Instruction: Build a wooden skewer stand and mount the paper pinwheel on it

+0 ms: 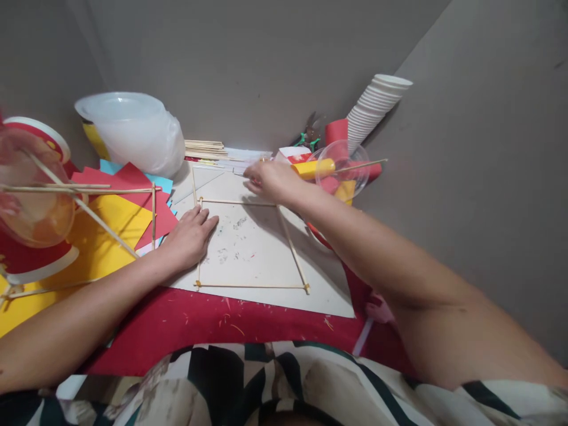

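A square frame of thin bamboo sticks (252, 286) lies on a white board (248, 248). My left hand (190, 236) rests flat on the frame's left side, fingers stretched out, pressing it down. My right hand (268, 179) reaches to the frame's far right corner, fingers curled together near the sticks lying beyond it. What those fingers pinch, if anything, is too small to make out.
Red, yellow and blue paper sheets (119, 219) lie at left under a second stick frame (89, 195). A clear bowl (31, 207), a bagged white tub (133, 130), a bundle of sticks (204, 148), stacked paper cups (373, 106) and a clear cup with a yellow tool (337, 168) crowd the back.
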`<state>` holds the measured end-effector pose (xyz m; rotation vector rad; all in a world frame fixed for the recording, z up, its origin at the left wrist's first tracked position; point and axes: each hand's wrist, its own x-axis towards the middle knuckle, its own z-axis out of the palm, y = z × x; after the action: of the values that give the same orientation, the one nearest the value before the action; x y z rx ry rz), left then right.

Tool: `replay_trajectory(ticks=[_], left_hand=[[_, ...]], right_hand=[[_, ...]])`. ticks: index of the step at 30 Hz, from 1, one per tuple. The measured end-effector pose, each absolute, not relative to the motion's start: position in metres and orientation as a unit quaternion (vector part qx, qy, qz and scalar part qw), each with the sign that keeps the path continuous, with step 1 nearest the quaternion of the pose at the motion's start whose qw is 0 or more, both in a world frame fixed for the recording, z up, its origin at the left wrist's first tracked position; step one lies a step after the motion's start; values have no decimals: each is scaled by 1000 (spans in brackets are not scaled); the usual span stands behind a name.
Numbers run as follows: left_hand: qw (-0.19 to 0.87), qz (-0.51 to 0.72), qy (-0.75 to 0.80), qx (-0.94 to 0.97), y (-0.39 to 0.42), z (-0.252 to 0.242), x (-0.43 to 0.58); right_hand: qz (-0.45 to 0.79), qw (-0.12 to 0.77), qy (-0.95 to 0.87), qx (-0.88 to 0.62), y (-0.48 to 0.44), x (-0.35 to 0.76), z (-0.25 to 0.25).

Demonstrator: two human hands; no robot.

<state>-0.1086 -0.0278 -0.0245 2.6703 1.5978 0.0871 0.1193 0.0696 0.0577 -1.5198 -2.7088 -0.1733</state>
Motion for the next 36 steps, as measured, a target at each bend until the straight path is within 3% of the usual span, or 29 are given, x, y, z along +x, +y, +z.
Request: replay_trajectory(ticks=[11,24,36], left_hand=[[34,11,523,851,-29,-21,-108],[58,-10,515,855,-27,-19,-111],[5,-24,499,866,-23,-12,-113]], right_hand=[[-8,4,-913,-409,55,146,-9],[12,-5,-893,-450,49,146,-7],[86,-13,-931,-355,-92,153,18]])
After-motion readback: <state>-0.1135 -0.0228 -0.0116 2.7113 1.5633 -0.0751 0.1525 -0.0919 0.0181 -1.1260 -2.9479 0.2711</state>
